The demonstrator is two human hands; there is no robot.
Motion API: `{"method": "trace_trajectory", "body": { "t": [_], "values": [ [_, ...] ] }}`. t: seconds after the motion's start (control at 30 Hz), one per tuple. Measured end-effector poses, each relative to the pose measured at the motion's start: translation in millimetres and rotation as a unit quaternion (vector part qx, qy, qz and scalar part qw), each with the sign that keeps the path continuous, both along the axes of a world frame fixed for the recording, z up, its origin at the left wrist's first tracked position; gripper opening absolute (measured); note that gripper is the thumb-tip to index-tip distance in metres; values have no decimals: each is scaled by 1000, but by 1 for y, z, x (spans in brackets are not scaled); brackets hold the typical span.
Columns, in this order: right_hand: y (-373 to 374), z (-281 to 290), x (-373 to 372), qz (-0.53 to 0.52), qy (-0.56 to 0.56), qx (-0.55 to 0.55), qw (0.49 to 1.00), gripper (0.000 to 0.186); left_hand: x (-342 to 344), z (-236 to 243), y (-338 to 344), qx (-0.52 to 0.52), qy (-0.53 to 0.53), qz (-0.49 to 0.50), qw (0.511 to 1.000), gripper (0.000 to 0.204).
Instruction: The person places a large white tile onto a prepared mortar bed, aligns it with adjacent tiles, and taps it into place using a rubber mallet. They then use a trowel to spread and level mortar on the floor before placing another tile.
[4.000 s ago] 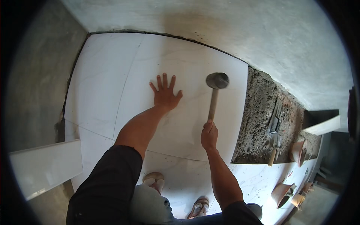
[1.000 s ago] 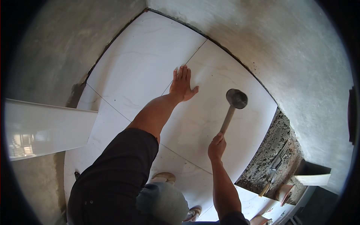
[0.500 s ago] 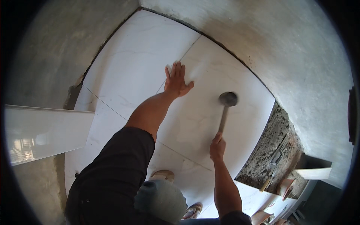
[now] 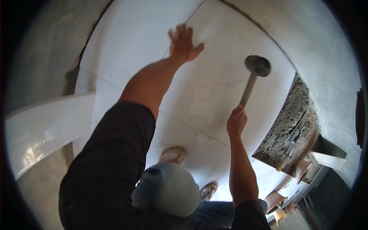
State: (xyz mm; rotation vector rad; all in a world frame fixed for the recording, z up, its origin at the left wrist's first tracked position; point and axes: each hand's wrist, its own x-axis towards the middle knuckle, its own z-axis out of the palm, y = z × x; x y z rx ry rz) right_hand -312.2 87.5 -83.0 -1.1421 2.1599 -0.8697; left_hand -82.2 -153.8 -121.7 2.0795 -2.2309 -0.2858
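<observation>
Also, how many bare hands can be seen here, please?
2: the left hand, spread over the large, flat white floor tiles, and the right hand, gripping a black-headed, wooden-handled mallet. Neither is hidden.

The cylindrical mallet head (image 4: 257, 65) is black, its wooden handle (image 4: 248, 89) tan; flat tiles (image 4: 214, 80) are white, rough mortar (image 4: 283, 124) speckled grey.

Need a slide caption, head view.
Left hand spread over white tiles, right hand gripping a mallet, rough grey mortar exposed at right.
</observation>
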Motion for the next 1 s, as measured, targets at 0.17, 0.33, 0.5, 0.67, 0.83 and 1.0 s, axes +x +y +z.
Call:
{"method": "trace_trajectory", "body": {
  "t": [0.17, 0.33, 0.5, 0.67, 0.83, 1.0],
  "values": [
    [3, 5, 2, -28, -57, 71, 995, 56, 1, 5, 1, -30, -9, -1, 1000, 89],
    [8, 13, 6, 3, 2, 118, 993, 55, -3, 31, 3, 104, -4, -6, 995, 89],
    [7, 15, 7, -1, -13, 85, 996, 55, -5, 53, 14, 83, 3, -14, 996, 86],
    [15, 17, 2, -10, -38, 89, 995, 54, -6, 27, 6, 123, -17, -13, 992, 88],
    [29, 17, -6, -59, -71, 83, 992, 57, 1, -2, 59, -45, -78, 2, 996, 87],
    [36, 9, -8, -85, -69, 114, 988, 60, -4, 19, 195, 123, 18, 109, 986, 82]
  ]
}}
